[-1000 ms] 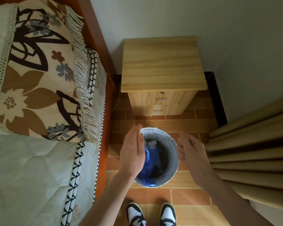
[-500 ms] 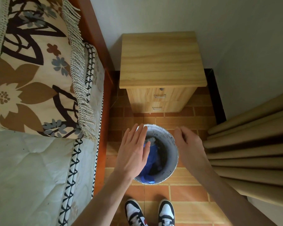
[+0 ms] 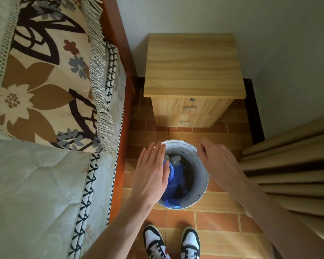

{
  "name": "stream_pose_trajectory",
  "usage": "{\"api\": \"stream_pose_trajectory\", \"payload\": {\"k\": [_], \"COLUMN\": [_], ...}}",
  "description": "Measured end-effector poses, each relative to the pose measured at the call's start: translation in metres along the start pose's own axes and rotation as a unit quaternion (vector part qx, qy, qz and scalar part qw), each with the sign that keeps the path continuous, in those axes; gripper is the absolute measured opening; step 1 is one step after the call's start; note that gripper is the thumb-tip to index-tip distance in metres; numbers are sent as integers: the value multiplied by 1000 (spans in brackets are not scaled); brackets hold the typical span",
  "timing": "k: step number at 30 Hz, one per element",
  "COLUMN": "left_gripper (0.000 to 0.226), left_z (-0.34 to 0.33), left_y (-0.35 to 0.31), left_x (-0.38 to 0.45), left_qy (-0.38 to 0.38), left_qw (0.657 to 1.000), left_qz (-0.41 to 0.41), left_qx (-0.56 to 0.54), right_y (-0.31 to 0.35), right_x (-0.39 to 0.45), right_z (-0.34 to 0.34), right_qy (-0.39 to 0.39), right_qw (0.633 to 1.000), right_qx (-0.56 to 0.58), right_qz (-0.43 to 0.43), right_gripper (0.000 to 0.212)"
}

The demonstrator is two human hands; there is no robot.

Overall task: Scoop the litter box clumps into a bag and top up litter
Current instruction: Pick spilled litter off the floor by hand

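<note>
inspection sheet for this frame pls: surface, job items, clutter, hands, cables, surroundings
Surface: terracotta tile floor, dry as far as visible.
Job's things: white bucket on the floor, with a blue plastic bag and crumpled waste inside; no litter box, scoop or litter seen.
Clutter: nothing seen on the floor beyond the bucket.
Hands: left hand flat, fingers straight, over the bucket's left rim; right hand relaxed by its right rim; neither holds anything.
Cables: nothing seen.
Surroundings: wooden two-drawer nightstand behind the bucket; bed with a floral fringed pillow to the left; beige curtain on the right; the person's sneakers at the bottom.
</note>
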State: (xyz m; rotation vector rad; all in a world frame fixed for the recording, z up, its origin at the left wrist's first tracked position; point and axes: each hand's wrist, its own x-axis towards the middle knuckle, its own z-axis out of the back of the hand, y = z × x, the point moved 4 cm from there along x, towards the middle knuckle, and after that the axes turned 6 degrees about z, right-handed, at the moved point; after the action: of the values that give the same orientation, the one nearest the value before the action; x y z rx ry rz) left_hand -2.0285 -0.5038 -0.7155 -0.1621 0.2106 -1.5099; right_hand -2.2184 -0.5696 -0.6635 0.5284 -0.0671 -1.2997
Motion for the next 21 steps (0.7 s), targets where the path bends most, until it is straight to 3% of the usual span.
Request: {"api": "stream_pose_trajectory", "payload": {"k": [7, 21], "left_gripper": [54, 54], "left_z": [3, 19], "left_y": [1, -9], "left_x": [0, -3], "left_qy": [-9, -17], "left_qw": [1000, 1000], "left_qz": [8, 6], "left_qx": [-3, -9], "right_y": [-6, -8], "right_x": [1, -16], "right_z": [-6, -4], "right_qy": [22, -82], "right_qw": [999, 995], "right_qx": [-20, -45], "right_qz": [38, 44], "right_gripper": [19, 22]}}
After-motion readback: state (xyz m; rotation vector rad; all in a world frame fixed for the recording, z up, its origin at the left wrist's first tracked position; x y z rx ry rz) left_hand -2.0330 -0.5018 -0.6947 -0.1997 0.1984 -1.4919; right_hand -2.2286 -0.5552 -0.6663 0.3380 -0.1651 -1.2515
